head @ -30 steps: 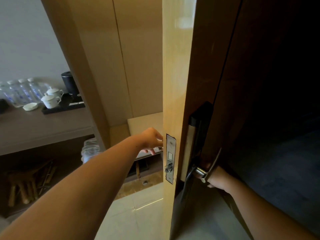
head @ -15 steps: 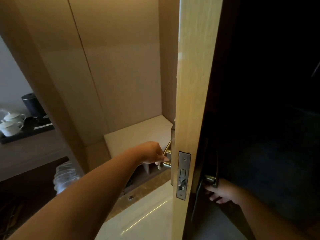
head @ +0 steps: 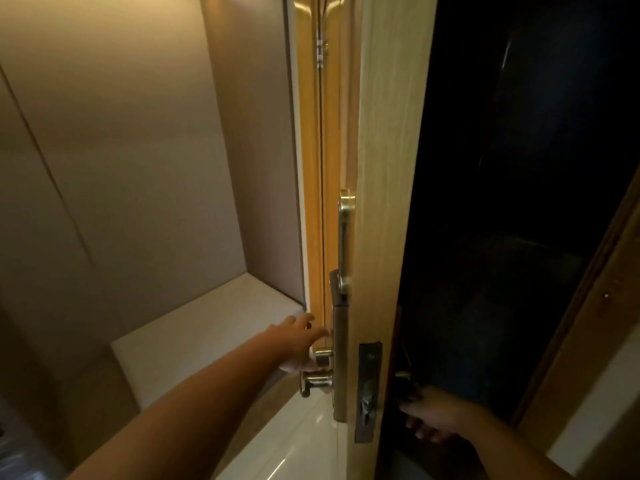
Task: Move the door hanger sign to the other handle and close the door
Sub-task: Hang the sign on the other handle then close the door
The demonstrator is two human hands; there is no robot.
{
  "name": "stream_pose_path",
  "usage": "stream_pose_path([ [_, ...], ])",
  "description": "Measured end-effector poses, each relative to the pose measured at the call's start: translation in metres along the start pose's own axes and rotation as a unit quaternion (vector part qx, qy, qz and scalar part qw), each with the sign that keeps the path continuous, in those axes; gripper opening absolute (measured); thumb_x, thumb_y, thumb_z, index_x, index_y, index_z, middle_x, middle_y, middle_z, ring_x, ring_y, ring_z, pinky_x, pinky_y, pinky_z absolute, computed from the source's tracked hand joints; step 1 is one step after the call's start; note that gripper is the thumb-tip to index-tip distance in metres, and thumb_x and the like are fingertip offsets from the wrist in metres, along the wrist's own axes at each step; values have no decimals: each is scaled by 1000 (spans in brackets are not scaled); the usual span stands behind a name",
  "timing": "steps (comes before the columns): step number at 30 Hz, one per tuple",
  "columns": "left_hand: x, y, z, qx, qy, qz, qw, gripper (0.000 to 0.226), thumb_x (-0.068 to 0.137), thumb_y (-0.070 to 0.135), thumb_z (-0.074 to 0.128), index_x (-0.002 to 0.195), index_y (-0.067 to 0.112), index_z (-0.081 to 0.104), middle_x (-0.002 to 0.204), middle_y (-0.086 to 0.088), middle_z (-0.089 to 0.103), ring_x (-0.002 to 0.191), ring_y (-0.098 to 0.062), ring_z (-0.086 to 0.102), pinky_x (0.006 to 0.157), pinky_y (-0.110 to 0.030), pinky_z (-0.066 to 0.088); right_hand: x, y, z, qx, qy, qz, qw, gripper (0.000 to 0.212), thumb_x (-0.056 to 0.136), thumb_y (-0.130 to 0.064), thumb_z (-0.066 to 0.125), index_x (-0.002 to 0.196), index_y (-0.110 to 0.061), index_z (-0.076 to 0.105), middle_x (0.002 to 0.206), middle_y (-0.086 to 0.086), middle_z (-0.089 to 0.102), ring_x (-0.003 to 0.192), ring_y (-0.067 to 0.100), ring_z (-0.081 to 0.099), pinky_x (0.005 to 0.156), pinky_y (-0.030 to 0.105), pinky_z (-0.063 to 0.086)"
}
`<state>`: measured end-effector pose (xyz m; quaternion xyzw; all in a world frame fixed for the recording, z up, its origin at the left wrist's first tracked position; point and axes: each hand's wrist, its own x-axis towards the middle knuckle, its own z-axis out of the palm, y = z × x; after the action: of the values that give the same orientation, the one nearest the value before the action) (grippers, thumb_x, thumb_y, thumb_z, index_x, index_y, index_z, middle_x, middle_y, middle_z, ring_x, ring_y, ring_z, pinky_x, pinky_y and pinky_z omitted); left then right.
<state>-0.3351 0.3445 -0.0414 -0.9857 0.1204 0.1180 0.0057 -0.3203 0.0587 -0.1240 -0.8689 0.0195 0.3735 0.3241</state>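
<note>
I see the door (head: 388,202) edge-on, its pale wooden edge carrying a metal latch plate (head: 369,389). The brass inner handle (head: 313,380) sticks out on the lit left side, with a round turn knob (head: 323,356) just above it. My left hand (head: 296,344) is at that knob, fingers spread, holding nothing. The outer handle (head: 403,375) shows faintly on the dark right side. My right hand (head: 433,417) hangs just below it with fingers loosely curled. It is too dark there to make out the door hanger sign.
A pale bench seat (head: 207,327) fills the padded alcove left of the door. The hinged door frame (head: 311,168) stands just behind my left hand. Glossy floor tiles (head: 294,445) lie below. A wooden frame edge (head: 588,323) runs along the far right.
My view has swung right, so the counter with cups is out of sight. My left hand has spread open above the inner handle. My right hand has slipped off the outer handle to just below it.
</note>
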Motion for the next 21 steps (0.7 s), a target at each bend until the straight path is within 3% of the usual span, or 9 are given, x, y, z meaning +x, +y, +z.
stream_pose_path([
  [4,27,32,9,75,-15,58,995,64,83,33,53,138,33,21,156,-3,4,141,-29,-10,112,-61,1,-17,23,-23,23,31,2,999,48,57,-66,66,92,-34,53,87,-10,69,66,5,65,61,22,51],
  [7,40,52,11,85,-15,78,993,64,84,24,52,140,32,20,156,-2,6,141,-25,-9,111,-58,-6,-29,39,-35,37,52,-4,998,48,58,-67,65,92,-33,58,86,-11,68,66,5,64,64,24,51],
  [10,48,70,6,55,-27,64,996,56,85,24,50,137,27,30,152,-6,24,141,-28,5,112,-57,-3,-47,53,-41,57,65,4,996,43,61,-66,65,90,-35,62,88,-10,68,69,5,63,61,21,50],
  [13,58,86,2,39,-42,69,996,48,83,22,50,130,20,42,142,-9,38,136,-30,20,112,-57,9,-58,67,-46,76,86,0,993,48,51,-72,66,85,-37,66,88,-9,68,66,5,63,56,20,49],
  [16,70,100,-1,20,-33,70,997,38,83,21,49,121,17,50,129,-11,49,124,-31,37,108,-52,26,-62,76,-50,85,92,12,992,48,50,-70,68,85,-37,67,90,-8,70,69,6,64,62,22,51],
  [21,91,123,-1,-5,-35,80,996,33,85,26,44,117,18,52,123,-12,51,116,-30,41,105,-50,29,-70,87,-57,110,104,11,988,40,53,-65,69,81,-36,67,89,-6,68,72,10,64,73,30,52],
])
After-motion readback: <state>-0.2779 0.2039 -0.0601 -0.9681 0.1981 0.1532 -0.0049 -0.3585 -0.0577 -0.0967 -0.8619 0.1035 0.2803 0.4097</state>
